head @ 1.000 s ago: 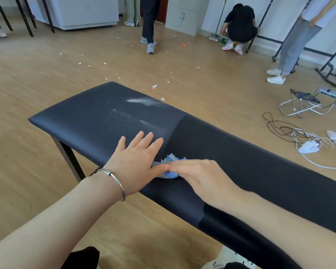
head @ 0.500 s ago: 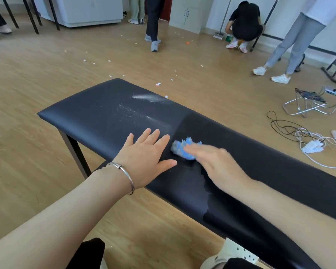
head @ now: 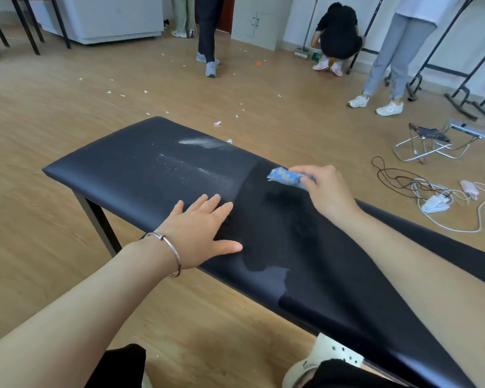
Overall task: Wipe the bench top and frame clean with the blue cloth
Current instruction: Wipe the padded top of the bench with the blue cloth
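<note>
Right now the right hand pinches the bunched blue cloth just right of centre frame, over the far side of the bench top; the left hand lies flat at centre, fingers spread. To wipe well, I would press the cloth flat and draw it toward frame left through the white dust above centre, overlapping the darker wiped patch so no streak remains.

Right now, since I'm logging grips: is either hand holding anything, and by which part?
The right hand grips the blue cloth by one end; the other end sticks out past the fingers. The left hand holds nothing, lying flat on the bench top.
</note>
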